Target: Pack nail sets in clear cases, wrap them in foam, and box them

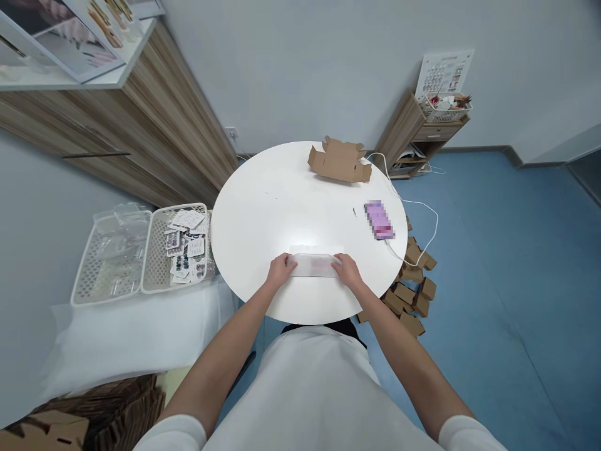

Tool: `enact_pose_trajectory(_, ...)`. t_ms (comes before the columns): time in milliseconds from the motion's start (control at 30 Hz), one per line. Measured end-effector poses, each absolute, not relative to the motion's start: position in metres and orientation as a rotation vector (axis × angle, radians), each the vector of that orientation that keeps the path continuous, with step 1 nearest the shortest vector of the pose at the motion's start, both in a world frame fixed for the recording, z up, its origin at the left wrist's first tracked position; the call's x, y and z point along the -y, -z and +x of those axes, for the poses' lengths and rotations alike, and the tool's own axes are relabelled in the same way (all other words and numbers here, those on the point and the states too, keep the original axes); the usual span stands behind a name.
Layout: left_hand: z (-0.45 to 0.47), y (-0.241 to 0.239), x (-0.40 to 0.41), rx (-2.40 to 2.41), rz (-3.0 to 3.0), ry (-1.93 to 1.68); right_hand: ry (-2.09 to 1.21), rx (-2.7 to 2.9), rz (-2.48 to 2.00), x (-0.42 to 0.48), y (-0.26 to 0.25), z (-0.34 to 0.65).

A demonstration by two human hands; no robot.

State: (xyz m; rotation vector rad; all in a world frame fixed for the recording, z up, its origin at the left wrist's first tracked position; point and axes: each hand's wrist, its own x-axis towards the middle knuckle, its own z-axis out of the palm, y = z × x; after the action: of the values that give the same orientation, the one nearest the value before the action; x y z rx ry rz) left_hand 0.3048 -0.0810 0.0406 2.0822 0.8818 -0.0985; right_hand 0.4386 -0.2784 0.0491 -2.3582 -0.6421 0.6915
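A translucent white wrapping sheet [315, 265], folded into a flat strip, lies near the front of the round white table [263, 207]. At its left end my left hand [280, 270] grips the edge between thumb and fingers. My right hand [348, 270] pinches the opposite end the same way. Something faintly pinkish shows through the layers, too blurred to name. Farther back on the table sits an unfolded brown cardboard box [340, 161].
A phone [379, 220] with a white cable [425, 203] lies at the table's right. White baskets [146, 250] with plastic packs and cards stand left, above white sheets [141, 332]. Small brown boxes [413, 300] are piled on the floor, right. Cabinet [173, 106] back left.
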Motion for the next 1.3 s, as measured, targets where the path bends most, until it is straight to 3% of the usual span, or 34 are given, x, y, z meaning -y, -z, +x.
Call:
enact_pose_trajectory(100, 0.307, -0.041, 0.092, -0.971, 2.21, -0.112, -0.528, 0.444, -2.43, 0.282, -0.039, 0.426)
enact_pose_trajectory(200, 0.302, -0.042, 0.113, -0.745, 2.483, -0.259, -0.5, 0.256, -2.366, 0.283, -0.033, 0.41)
enact_pose_trajectory(333, 0.294, -0.04, 0.136, -0.314, 2.652, -0.065, -0.621, -0.003, -2.195, 0.276, -0.033, 0.403)
enact_pose_trajectory(633, 0.286, -0.042, 0.152, -0.315, 2.593, 0.063, -0.816, -0.036, -2.013, 0.258, -0.048, 0.423)
enact_pose_trajectory(800, 0.266, -0.039, 0.158, -0.879, 2.317, -0.031, -0.921, 0.168, -1.969, 0.251, -0.052, 0.403)
enact_pose_trajectory(900, 0.26, -0.034, 0.155, -1.223, 1.921, -0.041, -0.792, 0.436, -2.165, 0.256, -0.048, 0.395)
enact_pose_trajectory(1033, 0.27, -0.03, 0.148, -1.282, 1.496, -0.091, -0.542, 0.576, -2.332, 0.262, -0.037, 0.384)
enact_pose_trajectory(1300, 0.278, -0.034, 0.132, -1.338, 1.281, -0.065, -0.602, 0.602, -2.243, 0.268, -0.027, 0.37)
